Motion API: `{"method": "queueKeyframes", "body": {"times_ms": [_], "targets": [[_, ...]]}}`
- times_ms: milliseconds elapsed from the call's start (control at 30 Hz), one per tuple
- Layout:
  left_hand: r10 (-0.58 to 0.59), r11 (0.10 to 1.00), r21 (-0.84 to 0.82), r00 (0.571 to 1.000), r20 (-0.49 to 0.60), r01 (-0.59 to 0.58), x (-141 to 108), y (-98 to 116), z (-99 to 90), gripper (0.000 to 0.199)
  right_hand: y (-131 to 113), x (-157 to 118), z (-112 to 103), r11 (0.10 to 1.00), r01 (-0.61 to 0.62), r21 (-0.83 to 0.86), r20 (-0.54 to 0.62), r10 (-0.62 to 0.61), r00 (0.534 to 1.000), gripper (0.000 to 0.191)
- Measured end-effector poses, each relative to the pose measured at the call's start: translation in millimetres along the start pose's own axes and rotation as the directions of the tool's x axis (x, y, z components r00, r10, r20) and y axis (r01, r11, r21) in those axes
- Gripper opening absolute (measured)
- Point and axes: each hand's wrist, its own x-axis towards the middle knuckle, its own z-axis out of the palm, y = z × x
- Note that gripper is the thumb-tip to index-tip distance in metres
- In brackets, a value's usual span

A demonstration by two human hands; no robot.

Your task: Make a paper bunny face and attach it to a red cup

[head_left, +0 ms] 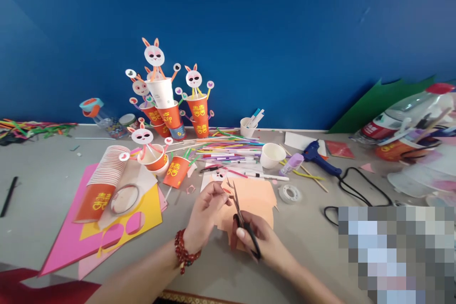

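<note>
In the head view, my right hand (261, 235) grips black-handled scissors (239, 210), whose blades are parted and point away from me. Between the fingertips of my left hand (206, 209), close to the blades, is a small orange paper piece (227, 191) with a red patch. Beneath both hands lies a light orange paper sheet (258, 199) with cut edges. Just past my left hand, a white sheet bears a rabbit face cutout (218, 175). From here I cannot tell whether the blades touch the small piece.
Rabbit-topped paper cups (197, 107) stand at the back left. Nearer are stacked cups (103, 180), coloured paper (67, 228) and a tape ring (124, 198). Pens (231, 157), a white cup (272, 155), a glue stick (292, 164), tape (289, 194) and a blue glue gun (320, 157) lie beyond my hands.
</note>
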Motion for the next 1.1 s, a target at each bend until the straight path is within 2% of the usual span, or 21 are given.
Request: {"method": "queueKeyframes", "body": {"times_ms": [367,700,1100], "targets": [[-0.015,0.997,-0.069,1.0,0.007,0.016,-4,1,7.5,0.013,2,0,1,0.998,0.005,0.055,0.004,-0.006,1.0,0.052],[-0.002,0.999,-0.045,1.0,0.022,0.003,-4,0,6.2,0.01,-3,1,1,0.998,0.044,0.037,0.005,-0.044,0.999,0.05],[0.012,0.999,-0.033,1.0,0.019,-0.011,-4,-3,3.9,0.01,-7,1,0,0.999,0.023,0.029,0.008,-0.023,1.0,0.051]]}}
